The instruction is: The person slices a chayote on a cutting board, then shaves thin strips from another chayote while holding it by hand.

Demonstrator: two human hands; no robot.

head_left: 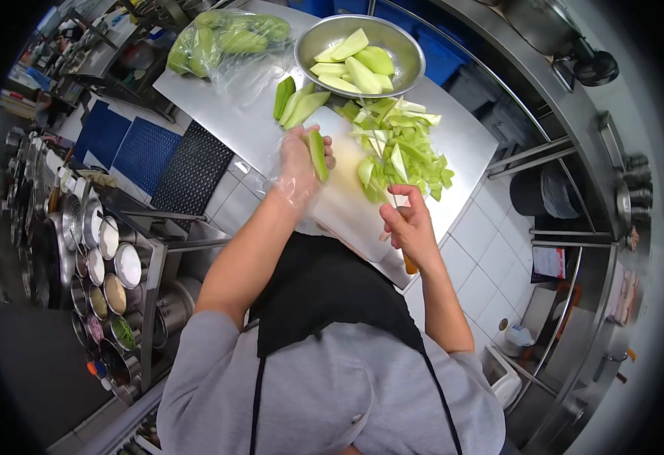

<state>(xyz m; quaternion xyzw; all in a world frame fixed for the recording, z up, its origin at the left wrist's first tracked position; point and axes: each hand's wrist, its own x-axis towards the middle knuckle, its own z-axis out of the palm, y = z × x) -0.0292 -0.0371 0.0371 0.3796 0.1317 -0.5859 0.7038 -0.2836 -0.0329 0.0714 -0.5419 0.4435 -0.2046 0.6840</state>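
1. Left hand (299,163) clasps a green gourd wedge (317,154) at the cutting board's (345,203) left edge.
2. Right hand (409,226) grips an orange-handled tool (411,265), apparently a knife.
3. Paring seems underway; the next stroke calls for a steady wedge.

One wide head-worn view, forward and down over both hands (298,161) (415,230)

White tiles (472,262) floor the kitchen around a steel counter (464,144), with blue mats (147,155) and a black mat (197,165) leftward, blue crates (442,57) behind, and a black bin (525,196) near a pale wall (659,114) rightward.
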